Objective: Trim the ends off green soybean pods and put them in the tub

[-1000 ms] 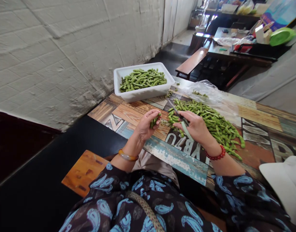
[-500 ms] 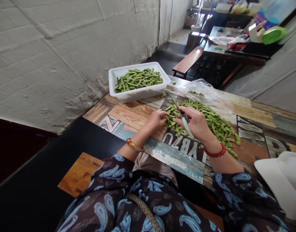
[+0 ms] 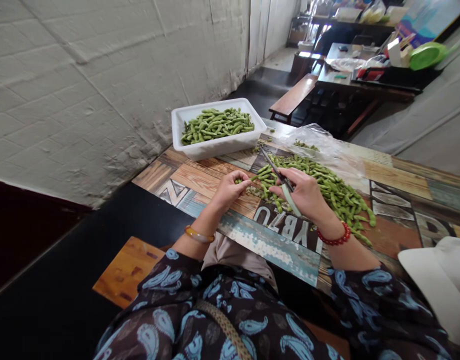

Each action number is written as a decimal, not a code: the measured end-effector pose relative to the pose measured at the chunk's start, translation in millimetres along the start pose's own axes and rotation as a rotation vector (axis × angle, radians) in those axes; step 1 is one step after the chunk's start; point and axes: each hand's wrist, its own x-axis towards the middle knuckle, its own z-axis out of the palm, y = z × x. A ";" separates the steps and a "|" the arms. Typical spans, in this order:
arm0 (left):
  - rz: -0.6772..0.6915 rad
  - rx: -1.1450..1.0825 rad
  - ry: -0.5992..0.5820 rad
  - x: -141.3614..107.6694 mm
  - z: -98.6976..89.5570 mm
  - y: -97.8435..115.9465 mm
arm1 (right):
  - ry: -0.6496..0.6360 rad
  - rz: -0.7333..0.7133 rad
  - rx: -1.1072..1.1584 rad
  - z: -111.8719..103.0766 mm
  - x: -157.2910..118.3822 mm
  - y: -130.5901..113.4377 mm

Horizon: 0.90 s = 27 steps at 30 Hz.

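My left hand (image 3: 231,189) is closed on green bean pods, one of them sticking out from the fingertips toward the pile. In my right hand (image 3: 300,190) is a pair of scissors (image 3: 269,160) with pale green handles, its blades pointing up and to the left. Around and behind that hand a heap of green bean pods (image 3: 335,192) lies on the patterned table (image 3: 200,182). A white plastic tub (image 3: 218,147) holding many more pods sits at the table's far left corner.
A clear plastic bag (image 3: 323,140) lies behind the heap. White fabric or a cap (image 3: 440,280) shows at the right edge. A wooden stool (image 3: 127,272) is at lower left, a bench (image 3: 294,95) beyond the table, and a wall on the left.
My left hand has moved left, away from the heap and the scissors, with pods in its fingers. My right hand has hardly moved.
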 end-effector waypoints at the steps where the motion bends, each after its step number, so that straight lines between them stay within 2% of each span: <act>1: -0.051 -0.115 -0.005 -3.6 -0.9 2.8 | -0.004 -0.005 -0.005 0.9 -0.5 0.6; 4: -0.113 -0.335 0.016 -12.5 -1.8 12.1 | -0.021 -0.023 -0.011 3.5 -2.0 2.6; 9: -0.123 -0.453 0.055 -21.0 0.3 26.5 | -0.091 -0.050 -0.021 6.2 -4.4 5.2; 13: -0.108 -0.468 0.050 -25.4 3.0 32.6 | -0.174 -0.079 -0.007 9.1 -5.8 6.5; 19: -0.102 -0.427 0.012 -28.7 7.3 31.4 | -0.233 -0.081 0.007 13.4 -7.5 1.5; 27: -0.093 -0.381 -0.011 -27.7 8.4 24.7 | -0.248 -0.087 0.069 16.6 -9.2 -3.9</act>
